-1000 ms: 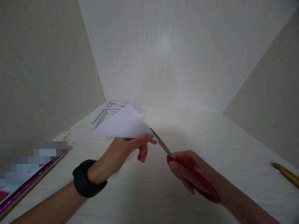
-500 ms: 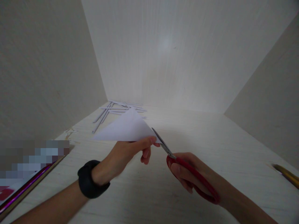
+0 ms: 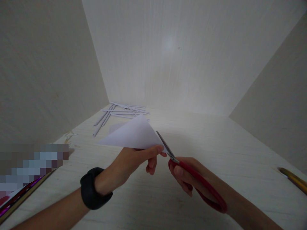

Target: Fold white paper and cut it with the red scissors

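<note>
A folded white sheet of paper, roughly triangular, is pinched near its right corner by my left hand, thumb on top. A black band circles the left wrist. My right hand grips red-handled scissors, whose metal blades point up and left along the paper's right edge. The blades look nearly closed; whether the paper corner lies between them I cannot tell. Behind the paper, several thin rolled paper sticks lie in a loose pile on the pale wood-grain table.
Pale panels stand at the back, left and right. At the left edge is a pixelated item with a shiny purple and gold edge. A gold-coloured object lies at the far right. Small scraps sit by the left panel.
The paper and my left hand have shifted slightly right and down. A back layer of the fold now shows at the paper's left. The scissors have closed a little near the paper's corner.
</note>
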Demonstrator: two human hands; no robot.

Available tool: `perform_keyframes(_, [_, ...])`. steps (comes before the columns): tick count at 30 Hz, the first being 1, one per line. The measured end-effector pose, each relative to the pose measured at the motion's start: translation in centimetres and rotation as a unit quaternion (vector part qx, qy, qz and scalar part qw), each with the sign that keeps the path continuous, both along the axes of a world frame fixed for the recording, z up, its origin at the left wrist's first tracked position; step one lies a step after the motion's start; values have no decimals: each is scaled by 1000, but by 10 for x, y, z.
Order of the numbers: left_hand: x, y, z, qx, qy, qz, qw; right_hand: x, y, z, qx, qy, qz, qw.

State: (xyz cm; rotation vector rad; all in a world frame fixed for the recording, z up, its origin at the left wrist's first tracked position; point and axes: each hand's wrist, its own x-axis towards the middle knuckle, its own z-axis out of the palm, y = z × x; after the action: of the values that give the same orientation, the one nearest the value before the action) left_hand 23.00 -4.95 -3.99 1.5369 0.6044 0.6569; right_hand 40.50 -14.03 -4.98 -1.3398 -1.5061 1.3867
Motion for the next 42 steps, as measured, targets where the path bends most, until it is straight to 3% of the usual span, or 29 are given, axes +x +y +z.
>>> perform_keyframes(20, [1,1,-4,5,-22,-5,1000,-5,-2,8,-11,-29,-26,999])
perform_keyframes(33, [3,3,-9,-25,-47,-11,999,0,1,-4,-20,-30,-31,999])
perform_keyframes(42, [3,6,-11,-38,-103,30,993,-2,1,1,-17,-32,-40,999])
